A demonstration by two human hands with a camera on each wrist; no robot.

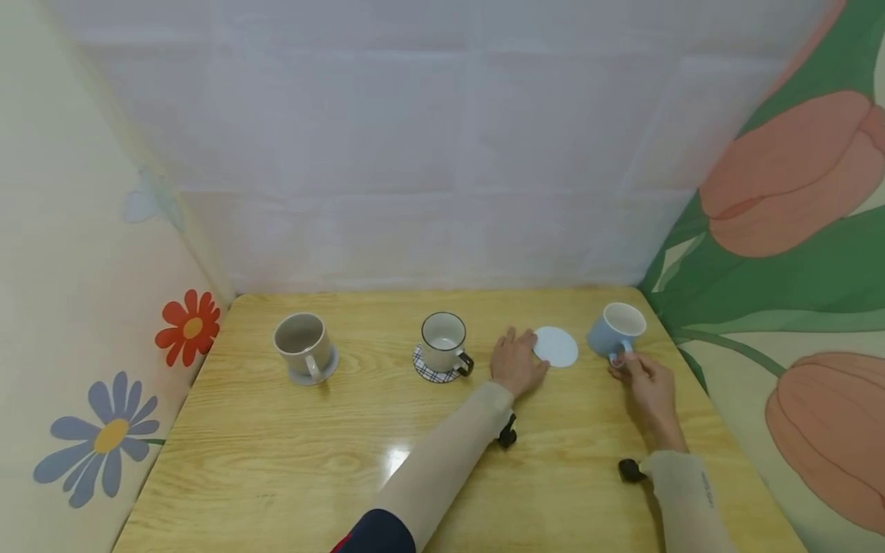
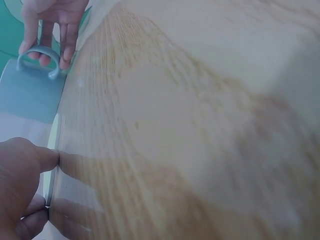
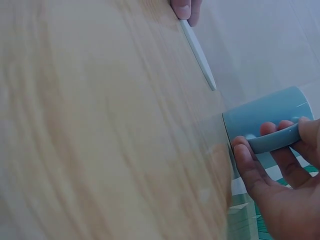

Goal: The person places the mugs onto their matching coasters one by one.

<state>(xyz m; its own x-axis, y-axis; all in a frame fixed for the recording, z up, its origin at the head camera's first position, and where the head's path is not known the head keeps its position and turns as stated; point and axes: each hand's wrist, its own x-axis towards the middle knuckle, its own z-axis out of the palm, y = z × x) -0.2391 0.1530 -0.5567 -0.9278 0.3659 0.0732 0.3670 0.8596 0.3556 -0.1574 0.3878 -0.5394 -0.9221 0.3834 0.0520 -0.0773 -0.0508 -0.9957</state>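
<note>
My right hand [image 1: 652,392] grips the handle of a light blue mug [image 1: 604,332], which stands upright near the table's right side. The handle and the curled fingers [image 3: 260,185] show closely in the right wrist view. To its left lies a round white coaster [image 1: 557,347], flat on the table. My left hand [image 1: 516,365] holds the coaster at its left edge, thumb on the near side and fingers on the far side. The thumb [image 2: 47,159] also shows against the coaster's thin edge [image 2: 52,135] in the left wrist view.
A white mug with a dark rim [image 1: 442,342] stands on a checked coaster [image 1: 426,370], left of my left hand. Farther left, a beige mug [image 1: 299,342] sits on a grey coaster [image 1: 332,365]. A white sheet [image 1: 415,153] hangs behind the wooden table [image 1: 290,453].
</note>
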